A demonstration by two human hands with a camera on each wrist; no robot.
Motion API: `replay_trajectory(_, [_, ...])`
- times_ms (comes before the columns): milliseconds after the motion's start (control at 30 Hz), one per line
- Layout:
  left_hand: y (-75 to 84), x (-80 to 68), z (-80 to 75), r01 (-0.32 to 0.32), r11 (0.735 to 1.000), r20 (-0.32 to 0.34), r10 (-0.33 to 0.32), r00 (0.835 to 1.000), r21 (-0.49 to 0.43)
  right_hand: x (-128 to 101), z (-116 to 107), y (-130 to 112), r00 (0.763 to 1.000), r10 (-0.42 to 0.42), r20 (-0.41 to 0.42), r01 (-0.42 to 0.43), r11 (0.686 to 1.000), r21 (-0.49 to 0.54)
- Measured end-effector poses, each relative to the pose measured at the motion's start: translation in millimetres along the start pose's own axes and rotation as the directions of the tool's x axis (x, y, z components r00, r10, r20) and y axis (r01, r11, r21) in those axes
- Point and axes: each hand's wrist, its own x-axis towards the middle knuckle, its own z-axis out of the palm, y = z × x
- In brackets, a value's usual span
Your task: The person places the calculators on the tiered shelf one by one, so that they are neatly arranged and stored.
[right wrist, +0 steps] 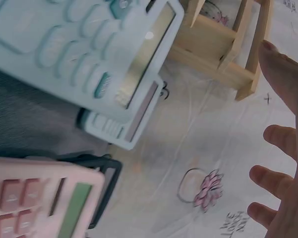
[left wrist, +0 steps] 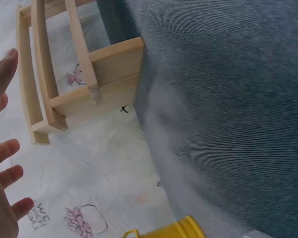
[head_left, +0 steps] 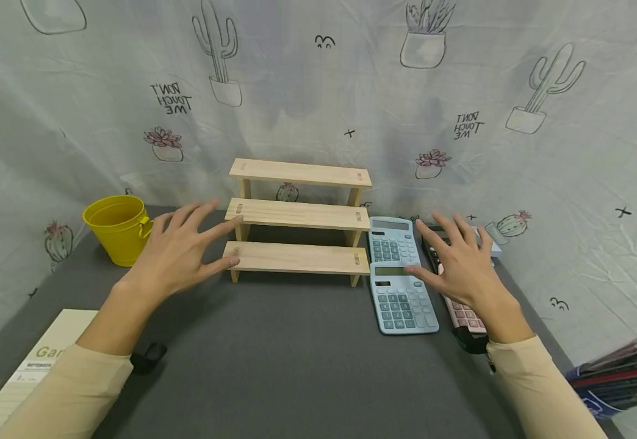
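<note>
A three-step wooden shelf [head_left: 296, 213] stands at the middle back of the dark table. My left hand [head_left: 178, 250] hovers at its left side, fingers spread, thumb overlapping the lowest step in the head view. Over on the right, my right hand [head_left: 461, 268] is held above the calculators with fingers apart and nothing in it. Two light blue calculators, a front one [head_left: 405, 305] and a back one [head_left: 392, 235], overlap beside the shelf. A pink calculator [right wrist: 39, 198] lies partly under the right hand in the head view, with a black-edged one [right wrist: 106, 183] behind it.
A yellow bucket [head_left: 115, 228] stands at the back left. On the near left a cream notebook [head_left: 33, 372] lies partly behind the left sleeve. A holder full of pencils [head_left: 620, 372] is at the right edge. A printed white cloth [head_left: 318, 91] hangs behind the table.
</note>
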Motion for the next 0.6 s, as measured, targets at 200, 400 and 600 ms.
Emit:
replay_trajectory(200, [-4.4, -6.3, 9.4, 0.026, 0.998, 0.046, -0.023, 0.999, -0.054, -14.6, 4.8, 13.1, 0.998, 0.065, 0.01, -0.066, 0.996, 0.062])
replay_trajectory(400, [-8.8, -10.2, 15.8, 0.076, 0.991, 0.116, -0.063, 0.991, -0.113, -29.3, 8.2, 26.3, 0.995, 0.1, 0.02, -0.102, 0.99, 0.097])
replay_trajectory(600, [-12.4, -14.9, 19.6, 0.102, 0.982, 0.179, -0.073, 0.981, -0.157, -40.9, 16.3, 37.9, 0.987, 0.143, 0.07, -0.15, 0.981, 0.119])
